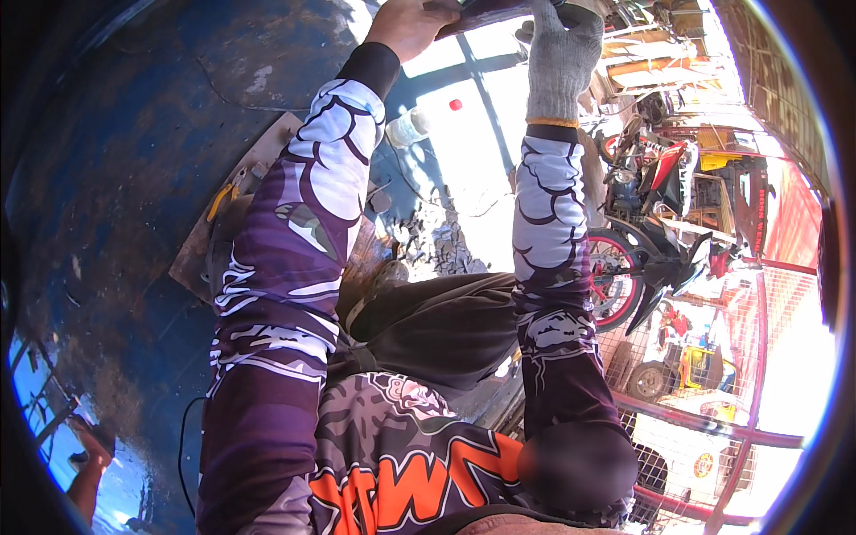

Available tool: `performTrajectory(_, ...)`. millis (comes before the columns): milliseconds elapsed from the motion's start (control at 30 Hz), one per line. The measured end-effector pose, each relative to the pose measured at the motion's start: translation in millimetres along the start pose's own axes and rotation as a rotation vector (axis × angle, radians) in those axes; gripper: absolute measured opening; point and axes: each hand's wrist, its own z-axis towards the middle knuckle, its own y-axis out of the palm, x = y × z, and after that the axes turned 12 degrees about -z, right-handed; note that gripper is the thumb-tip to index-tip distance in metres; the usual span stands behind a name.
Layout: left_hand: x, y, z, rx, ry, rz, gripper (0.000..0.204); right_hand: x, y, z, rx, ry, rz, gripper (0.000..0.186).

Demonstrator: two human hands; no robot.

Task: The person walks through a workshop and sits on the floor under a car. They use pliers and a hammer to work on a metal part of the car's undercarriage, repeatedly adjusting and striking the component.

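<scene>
Both my arms, in purple and white printed sleeves, reach up to the top edge of the head view. My left hand (412,25) is bare, and its fingers are closed on one end of a dark, long piece (492,12). My right hand (563,62) wears a grey knit work glove with its fingers curled at the piece's other end. The top edge cuts off part of the piece, so I cannot tell its kind. Below and between the hands lies a clear plastic bottle (410,127) with a red cap (456,105).
A worn blue surface (116,178) fills the left side. A brown board (192,254) with a yellow-handled tool (219,203) lies beside my left forearm. Dark scraps (446,245) litter the sunlit ground. Motorcycles (655,259) and a red-framed mesh fence (695,428) stand at the right.
</scene>
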Motion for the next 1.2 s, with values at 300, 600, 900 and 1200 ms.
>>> performTrajectory(300,3.1,8.3,-7.3,0.117,0.066,0.044,0.014,-1.8,-4.6,-0.5,0.006,-0.032,-0.074,0.023)
performTrajectory(600,3.7,27.2,-10.3,0.217,0.215,0.224,0.018,-1.1,-6.8,10.5,0.024,0.013,-0.11,0.024)
performTrajectory(900,9.4,36.9,-3.1,0.185,0.178,0.28,0.016,1.4,-15.4,20.2,0.131,-0.057,-0.257,0.029)
performTrajectory(1200,55.4,48.1,2.1,0.094,-0.009,0.453,0.02,-1.6,-29.3,28.1,-0.022,0.095,-0.144,0.032)
